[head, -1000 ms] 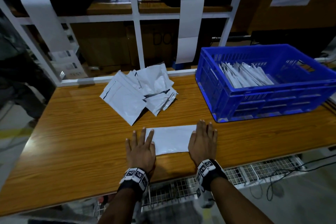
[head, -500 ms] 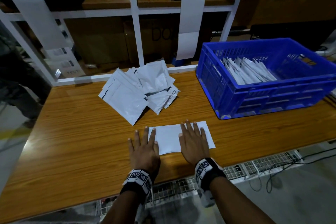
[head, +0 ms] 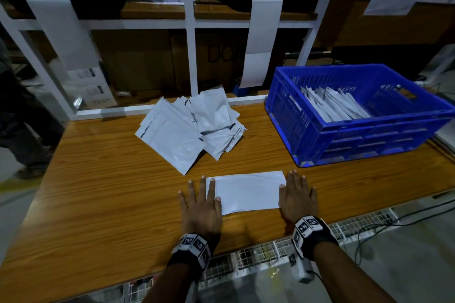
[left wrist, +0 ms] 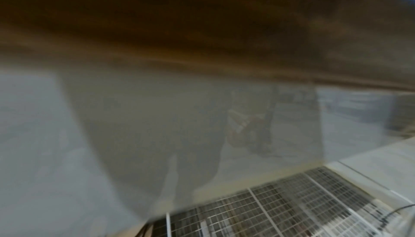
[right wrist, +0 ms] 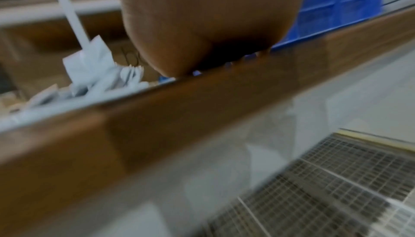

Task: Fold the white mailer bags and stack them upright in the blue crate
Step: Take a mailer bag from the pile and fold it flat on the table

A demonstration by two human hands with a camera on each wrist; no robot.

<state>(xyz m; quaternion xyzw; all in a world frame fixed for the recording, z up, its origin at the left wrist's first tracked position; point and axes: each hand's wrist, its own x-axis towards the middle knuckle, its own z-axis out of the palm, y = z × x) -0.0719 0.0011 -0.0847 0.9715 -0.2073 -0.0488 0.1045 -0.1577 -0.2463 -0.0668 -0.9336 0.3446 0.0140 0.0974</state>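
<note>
Head view: left hand (head: 200,206) and right hand (head: 296,198) lie flat, fingers straight, pressing the two ends of a folded mailer bag (head: 246,192) on the wooden table (head: 98,204). Beyond the left hand sits a loose pile of bags (head: 189,128); beyond the right, the blue crate (head: 369,135) with bags standing inside.

Left wrist: blurred, only table edge and wire mesh (left wrist: 292,205).

Right wrist: palm flat on the table, crate behind.
</note>
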